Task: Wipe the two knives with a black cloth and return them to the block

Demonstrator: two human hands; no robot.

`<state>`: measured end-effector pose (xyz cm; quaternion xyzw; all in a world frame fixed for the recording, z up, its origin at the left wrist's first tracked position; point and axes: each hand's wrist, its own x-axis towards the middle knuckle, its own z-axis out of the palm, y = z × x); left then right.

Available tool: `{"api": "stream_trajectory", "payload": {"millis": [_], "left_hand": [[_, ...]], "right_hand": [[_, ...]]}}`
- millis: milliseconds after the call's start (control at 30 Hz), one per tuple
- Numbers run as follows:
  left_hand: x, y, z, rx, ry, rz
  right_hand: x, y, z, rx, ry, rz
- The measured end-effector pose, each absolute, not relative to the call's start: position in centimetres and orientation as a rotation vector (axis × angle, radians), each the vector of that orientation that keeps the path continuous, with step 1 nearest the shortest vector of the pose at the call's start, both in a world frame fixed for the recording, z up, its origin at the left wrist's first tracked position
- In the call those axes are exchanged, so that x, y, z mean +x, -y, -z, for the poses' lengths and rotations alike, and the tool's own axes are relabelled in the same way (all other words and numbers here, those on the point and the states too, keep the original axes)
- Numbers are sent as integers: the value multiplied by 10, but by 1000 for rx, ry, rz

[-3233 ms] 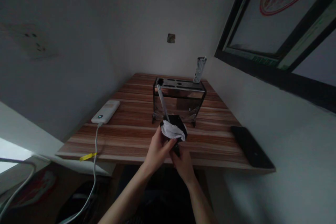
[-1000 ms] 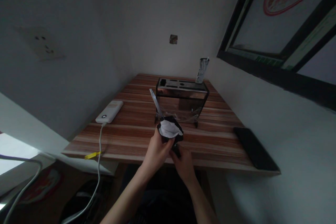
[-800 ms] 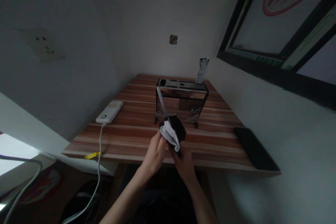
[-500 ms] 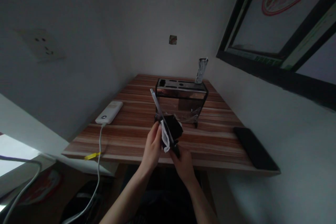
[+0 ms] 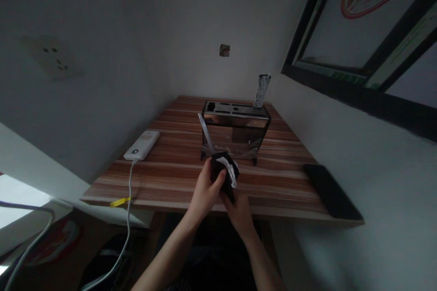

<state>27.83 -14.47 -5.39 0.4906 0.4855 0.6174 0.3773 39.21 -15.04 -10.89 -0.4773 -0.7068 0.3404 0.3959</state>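
Note:
In the head view, my right hand [image 5: 239, 209] is closed round the black handle of a knife, low in front of the table edge. The knife's long narrow blade [image 5: 206, 132] points up and away from me. My left hand [image 5: 206, 188] pinches a black cloth [image 5: 218, 168] with a white edge round the lower part of the blade, its thumb on top. The cloth hides that part of the blade. Just beyond stands a knife block [image 5: 235, 120] with a slotted metal top and clear sides. A plastic-wrapped item [image 5: 261, 92] sticks up from its right end.
A white power bank [image 5: 142, 145] with a cable [image 5: 130, 182] lies on the left of the wooden table [image 5: 170, 145]. A yellow strip [image 5: 119, 202] hangs at the front edge. A black phone [image 5: 331, 191] lies at the right edge. Walls enclose the table's far side and right.
My left hand has turned over, bringing its thumb on top of the cloth. The cloth now wraps the lower blade, its white edge moved to the right. The blade has tilted slightly.

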Motion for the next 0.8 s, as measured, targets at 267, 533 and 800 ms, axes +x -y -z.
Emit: {"api": "stream_trajectory", "payload": {"millis": [267,533,800], "left_hand": [[262,152,47,1188,-1001,-1288],[265,149,49,1322,-1125,-1300],[268,148,57,1360,-1240,-1352]], "right_hand": [[392,151,110,-1194,1790,-818],[393,151,113,-1138,1761,-835],[393,151,111,-1140,1756,-879]]}}
